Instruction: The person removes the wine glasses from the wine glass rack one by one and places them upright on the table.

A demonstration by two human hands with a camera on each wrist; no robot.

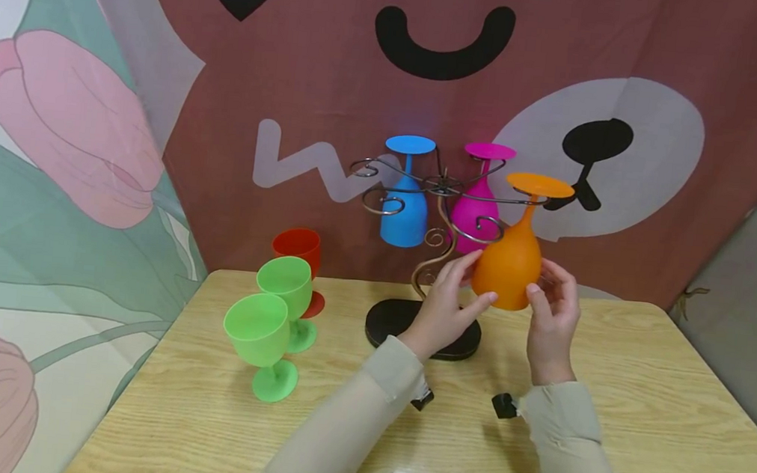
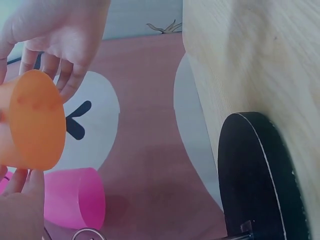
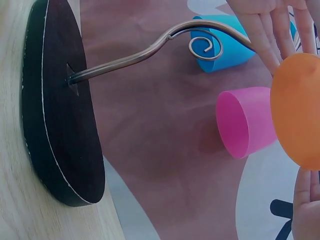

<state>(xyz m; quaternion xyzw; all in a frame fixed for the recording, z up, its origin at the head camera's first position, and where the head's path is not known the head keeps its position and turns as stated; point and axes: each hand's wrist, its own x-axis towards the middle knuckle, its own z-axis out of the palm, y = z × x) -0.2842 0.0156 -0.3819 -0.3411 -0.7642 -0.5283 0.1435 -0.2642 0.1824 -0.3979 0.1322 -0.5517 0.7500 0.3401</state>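
Observation:
An orange goblet (image 1: 511,267) hangs upside down, its foot on top at the right-hand curl of a wire rack (image 1: 444,186). My left hand (image 1: 447,306) holds its bowl from the left, thumb in front and fingers behind. On the opposite side my right hand (image 1: 555,323) grips the bowl between thumb and fingers. Its wide mouth (image 2: 37,120) faces down, as the left wrist view shows. Behind it, a blue goblet (image 1: 403,220) and a pink goblet (image 1: 471,218) hang inverted from other rack arms. In the right wrist view the pink bowl (image 3: 245,122) appears beside the orange one.
The rack's curved stem rises from a black oval base (image 1: 388,320) on the wooden table (image 1: 639,425). Two green goblets (image 1: 255,331) (image 1: 285,285) and a red goblet (image 1: 298,248) stand upright at the left. A printed cloth (image 1: 325,74) hangs behind the table.

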